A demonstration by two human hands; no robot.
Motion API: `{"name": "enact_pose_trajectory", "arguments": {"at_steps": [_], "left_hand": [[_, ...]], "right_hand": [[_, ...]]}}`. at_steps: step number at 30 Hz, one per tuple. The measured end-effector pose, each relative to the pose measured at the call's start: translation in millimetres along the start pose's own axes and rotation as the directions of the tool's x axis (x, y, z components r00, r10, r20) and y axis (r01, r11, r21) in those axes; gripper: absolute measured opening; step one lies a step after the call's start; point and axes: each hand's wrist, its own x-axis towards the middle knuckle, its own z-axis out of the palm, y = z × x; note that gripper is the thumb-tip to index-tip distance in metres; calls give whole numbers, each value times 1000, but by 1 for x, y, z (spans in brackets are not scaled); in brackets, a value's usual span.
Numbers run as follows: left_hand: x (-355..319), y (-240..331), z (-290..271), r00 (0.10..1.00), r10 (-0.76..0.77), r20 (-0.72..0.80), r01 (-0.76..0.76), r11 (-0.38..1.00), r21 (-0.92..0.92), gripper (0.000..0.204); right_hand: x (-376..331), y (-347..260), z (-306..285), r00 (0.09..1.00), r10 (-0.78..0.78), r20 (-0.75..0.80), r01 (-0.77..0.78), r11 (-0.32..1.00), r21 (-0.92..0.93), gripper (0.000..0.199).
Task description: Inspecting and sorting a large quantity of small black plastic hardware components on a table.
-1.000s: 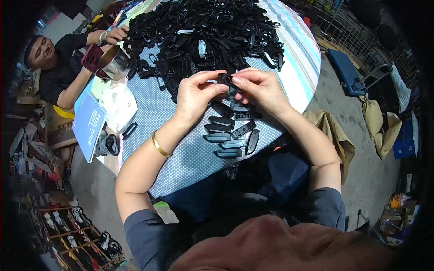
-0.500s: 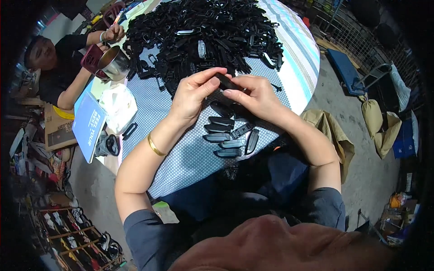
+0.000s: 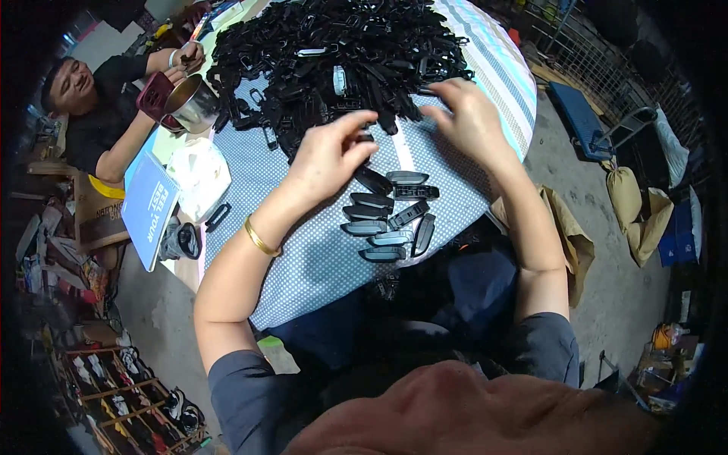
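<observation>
My left hand (image 3: 327, 157) is over the table in front of a large heap of black plastic pieces (image 3: 334, 45). Its fingers are bent and its thumb stands apart; dark shapes show in the gap, and I see nothing clearly gripped. At the heap's right edge, my right hand (image 3: 472, 125) hovers with fingers and thumb spread, holding nothing visible. Nearer to me lies a loose group of longish black pieces, among them a glossy one (image 3: 384, 254), a slanted one (image 3: 423, 235) and one with slots (image 3: 415, 192).
A patterned cloth covers the round table (image 3: 303, 280). At left are a blue notebook (image 3: 152, 201), a white plastic bag (image 3: 199, 174) and a metal pot (image 3: 193, 106). Another person (image 3: 95, 114) sits behind them. A blue platform trolley (image 3: 574, 120) stands at right.
My hands have moved apart from the black piece they held together. The right hand went right and away toward the heap; pieces earlier hidden under the hands now show.
</observation>
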Motion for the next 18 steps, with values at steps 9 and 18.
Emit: {"name": "enact_pose_trajectory", "arguments": {"at_steps": [9,18], "left_hand": [[9,-2,14,965,219,147,-210,975,-79,21],[49,-17,27,855,451,257,-489,532,691,26]], "right_hand": [[-5,25,19,985,113,127,-104,992,-74,21],[-7,28,20,966,175,190,-157,982,-107,18]]}}
